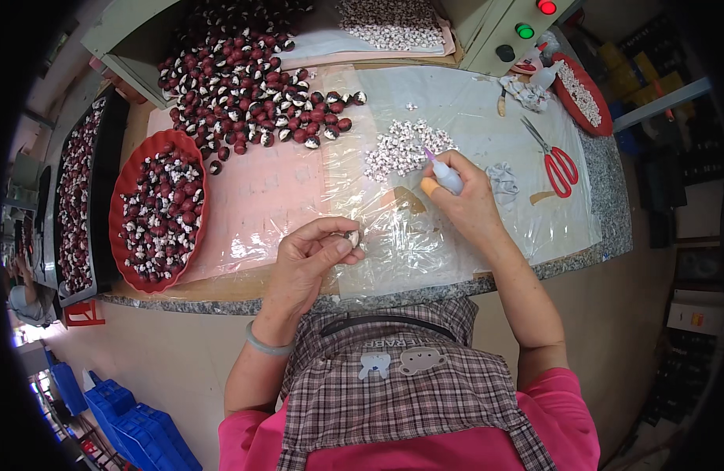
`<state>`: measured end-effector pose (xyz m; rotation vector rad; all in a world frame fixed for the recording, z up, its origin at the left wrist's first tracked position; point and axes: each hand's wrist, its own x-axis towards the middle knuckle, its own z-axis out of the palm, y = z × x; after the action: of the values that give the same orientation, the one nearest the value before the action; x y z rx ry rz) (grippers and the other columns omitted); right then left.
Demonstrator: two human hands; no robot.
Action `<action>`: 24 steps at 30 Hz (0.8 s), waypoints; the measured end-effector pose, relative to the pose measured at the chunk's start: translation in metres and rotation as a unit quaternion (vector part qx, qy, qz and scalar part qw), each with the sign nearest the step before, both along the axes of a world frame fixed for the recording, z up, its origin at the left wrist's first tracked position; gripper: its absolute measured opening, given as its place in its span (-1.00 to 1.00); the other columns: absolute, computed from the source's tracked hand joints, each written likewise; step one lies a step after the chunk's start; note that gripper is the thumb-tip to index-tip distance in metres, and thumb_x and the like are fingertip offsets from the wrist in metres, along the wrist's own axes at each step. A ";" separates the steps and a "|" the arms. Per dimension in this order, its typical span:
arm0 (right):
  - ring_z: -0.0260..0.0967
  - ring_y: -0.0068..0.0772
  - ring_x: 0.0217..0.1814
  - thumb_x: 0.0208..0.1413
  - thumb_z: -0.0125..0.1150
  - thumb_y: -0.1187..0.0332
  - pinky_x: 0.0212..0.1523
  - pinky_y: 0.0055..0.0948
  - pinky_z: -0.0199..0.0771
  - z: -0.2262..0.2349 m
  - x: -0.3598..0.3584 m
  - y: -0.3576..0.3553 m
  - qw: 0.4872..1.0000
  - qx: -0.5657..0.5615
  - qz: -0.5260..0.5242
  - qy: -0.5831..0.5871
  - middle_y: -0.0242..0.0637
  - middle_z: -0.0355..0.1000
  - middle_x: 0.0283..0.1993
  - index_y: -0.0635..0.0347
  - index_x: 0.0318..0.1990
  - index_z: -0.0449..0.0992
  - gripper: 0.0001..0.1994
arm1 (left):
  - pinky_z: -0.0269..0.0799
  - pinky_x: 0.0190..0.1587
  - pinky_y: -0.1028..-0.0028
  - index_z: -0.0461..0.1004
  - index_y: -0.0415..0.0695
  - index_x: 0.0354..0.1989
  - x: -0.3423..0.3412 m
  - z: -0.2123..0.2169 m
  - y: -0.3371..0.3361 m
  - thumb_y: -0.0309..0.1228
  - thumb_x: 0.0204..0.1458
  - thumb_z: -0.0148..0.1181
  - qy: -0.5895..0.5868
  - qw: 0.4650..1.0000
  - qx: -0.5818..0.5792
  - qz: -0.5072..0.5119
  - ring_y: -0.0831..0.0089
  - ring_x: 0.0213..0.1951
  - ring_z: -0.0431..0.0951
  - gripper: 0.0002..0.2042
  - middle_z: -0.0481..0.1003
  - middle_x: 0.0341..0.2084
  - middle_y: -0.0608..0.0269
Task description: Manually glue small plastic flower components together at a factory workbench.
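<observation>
Between the fingertips of my left hand point(311, 250), near the table's front edge, is a small ball-shaped piece point(352, 236), partly white and dark. The fingers hide most of it. My right hand point(468, 200) is closed around a squeeze bottle point(447, 178) with a thin purple tip. Its tip points at a scatter of tiny white pieces with dark specks point(395, 149), just beyond it. Farther off to the left spreads a heap of dark red, black and white balls point(236, 102).
A red scalloped tray point(118, 228) of balls and white pieces stands at the left, beside a long black tray point(101, 228). Red-handled scissors point(564, 171) and crumpled tissue point(502, 182) lie at the right. Behind is a green cabinet point(488, 39) with lights; a red dish point(604, 118) sits far right.
</observation>
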<state>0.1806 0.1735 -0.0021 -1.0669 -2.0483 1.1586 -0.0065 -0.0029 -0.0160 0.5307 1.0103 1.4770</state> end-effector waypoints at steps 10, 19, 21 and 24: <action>0.43 -0.07 -0.26 -0.04 0.28 0.35 -0.19 -0.22 0.41 0.001 -0.029 0.010 0.968 0.189 0.043 -0.159 -0.11 0.42 -0.30 0.30 -0.24 0.54 -0.76 | 0.47 -0.19 0.56 0.45 -0.33 -0.06 -0.001 -0.003 -0.001 -0.53 0.10 0.14 -0.004 1.000 0.011 -0.016 0.46 -0.29 0.55 -0.76 0.53 -0.26 0.14; 0.46 -0.24 -0.34 -0.06 0.30 0.44 -0.26 -0.36 0.46 0.003 -0.025 0.011 0.976 0.189 0.102 -0.038 -0.19 0.47 -0.33 0.30 -0.25 0.53 -0.80 | 0.47 -0.14 0.54 0.44 -0.30 -0.06 0.000 -0.002 0.002 -0.54 0.11 0.12 -0.006 1.000 0.018 -0.011 0.48 -0.27 0.53 -0.77 0.52 -0.22 0.12; 0.46 -0.38 -0.39 -0.04 0.30 0.47 -0.32 -0.45 0.46 0.013 -0.021 0.001 0.995 0.020 0.096 -0.003 -0.25 0.48 -0.36 0.29 -0.25 0.53 -0.82 | 0.47 -0.15 0.54 0.44 -0.30 -0.05 0.000 -0.002 0.003 -0.55 0.11 0.12 -0.010 1.000 0.021 -0.009 0.49 -0.27 0.54 -0.77 0.53 -0.22 0.14; 0.43 -0.59 -0.45 0.00 0.28 0.51 -0.42 -0.58 0.46 0.025 -0.019 -0.012 0.980 -0.170 0.092 0.056 -0.35 0.49 -0.42 0.28 -0.26 0.54 -0.87 | 0.47 -0.16 0.55 0.44 -0.30 -0.05 0.000 -0.001 0.003 -0.55 0.11 0.13 -0.007 1.000 0.017 -0.006 0.49 -0.27 0.54 -0.76 0.53 -0.21 0.12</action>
<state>0.1620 0.1617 0.0229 -0.9513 -1.9351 1.6700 -0.0067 -0.0003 -0.0175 0.5489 0.9700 1.4883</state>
